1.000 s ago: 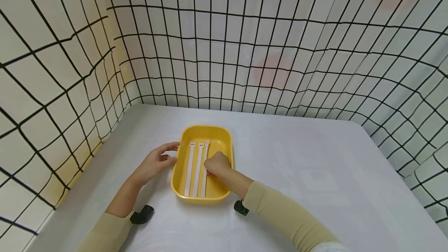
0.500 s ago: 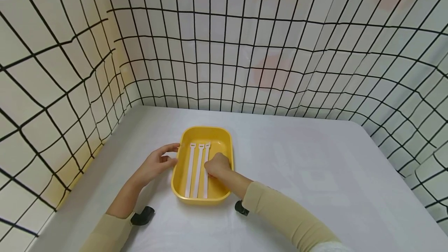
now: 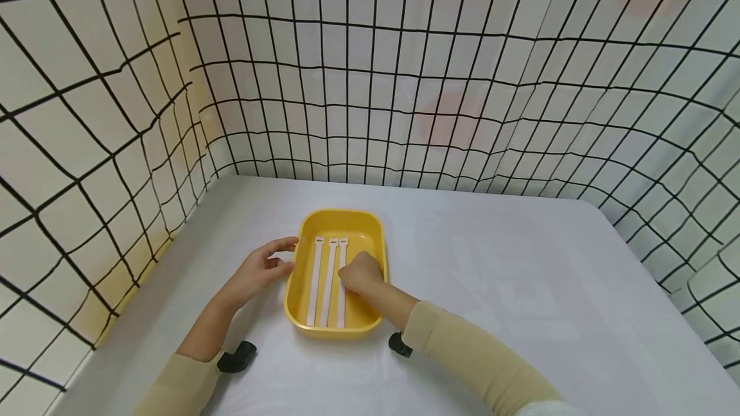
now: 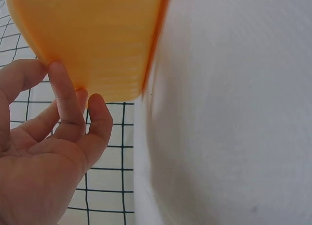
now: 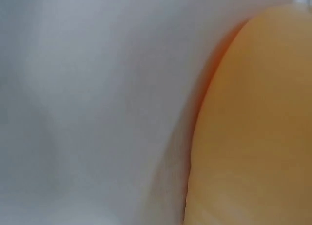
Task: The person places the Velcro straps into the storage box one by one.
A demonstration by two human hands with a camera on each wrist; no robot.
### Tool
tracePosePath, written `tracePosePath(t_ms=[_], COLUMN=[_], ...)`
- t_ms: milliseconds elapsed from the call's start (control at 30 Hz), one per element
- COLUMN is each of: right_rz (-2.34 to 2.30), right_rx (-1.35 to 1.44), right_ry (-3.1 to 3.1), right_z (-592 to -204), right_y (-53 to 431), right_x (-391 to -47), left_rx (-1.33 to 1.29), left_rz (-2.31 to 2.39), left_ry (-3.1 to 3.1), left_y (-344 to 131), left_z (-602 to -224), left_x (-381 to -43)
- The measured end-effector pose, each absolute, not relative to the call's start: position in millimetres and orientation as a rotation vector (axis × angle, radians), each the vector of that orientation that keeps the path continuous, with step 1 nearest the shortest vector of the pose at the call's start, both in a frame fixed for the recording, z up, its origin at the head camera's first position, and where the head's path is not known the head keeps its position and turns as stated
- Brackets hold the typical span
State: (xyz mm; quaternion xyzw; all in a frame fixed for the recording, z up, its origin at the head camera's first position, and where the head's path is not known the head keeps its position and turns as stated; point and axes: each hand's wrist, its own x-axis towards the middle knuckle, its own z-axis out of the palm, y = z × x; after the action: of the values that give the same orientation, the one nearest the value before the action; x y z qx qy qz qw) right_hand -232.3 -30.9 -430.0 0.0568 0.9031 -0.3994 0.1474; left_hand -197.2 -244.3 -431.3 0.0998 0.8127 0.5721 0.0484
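Three white cable straps with slotted heads lie lengthwise, side by side, in a yellow tray [image 3: 335,332]: a left strap [image 3: 315,281], a middle strap [image 3: 329,281] and a right strap [image 3: 342,313]. My right hand [image 3: 362,271] is down inside the tray with curled fingers, pinching the right strap near its middle; its fingertips are hidden under the hand. My left hand [image 3: 257,271] is at the tray's left side, fingertips touching the rim and outer wall. In the left wrist view, bent fingers [image 4: 61,88] rest against that wall. The right wrist view shows only the tray's outer side [image 5: 253,127].
The tray stands on a white-covered table [image 3: 491,287]. Black wire mesh [image 3: 370,95] rises behind and along both sides, with pale sheeting behind it. Dark wrist cameras [image 3: 237,356] sit under both forearms, close to the tabletop.
The right strap, tilted at its head a second ago, now lies straighter beside the middle one. Both hands keep nearly the same place.
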Motion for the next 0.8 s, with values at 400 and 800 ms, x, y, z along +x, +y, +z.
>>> tracePosePath(t_ms=[400, 800], right_rz=[-1.725, -2.174], right_rx=[-0.137, -0.483], right_ry=[2.429, 2.061], right_z=[-425.0, -414.1], right_y=[-24.4, -9.8], right_x=[-228.9, -217.4], left_rx=[0.294, 0.312], left_rz=[1.739, 1.747], left_ry=[2.477, 2.468], left_y=[-244.8, -245.7], left_z=[-432.2, -432.3], left_x=[-198.0, -198.2])
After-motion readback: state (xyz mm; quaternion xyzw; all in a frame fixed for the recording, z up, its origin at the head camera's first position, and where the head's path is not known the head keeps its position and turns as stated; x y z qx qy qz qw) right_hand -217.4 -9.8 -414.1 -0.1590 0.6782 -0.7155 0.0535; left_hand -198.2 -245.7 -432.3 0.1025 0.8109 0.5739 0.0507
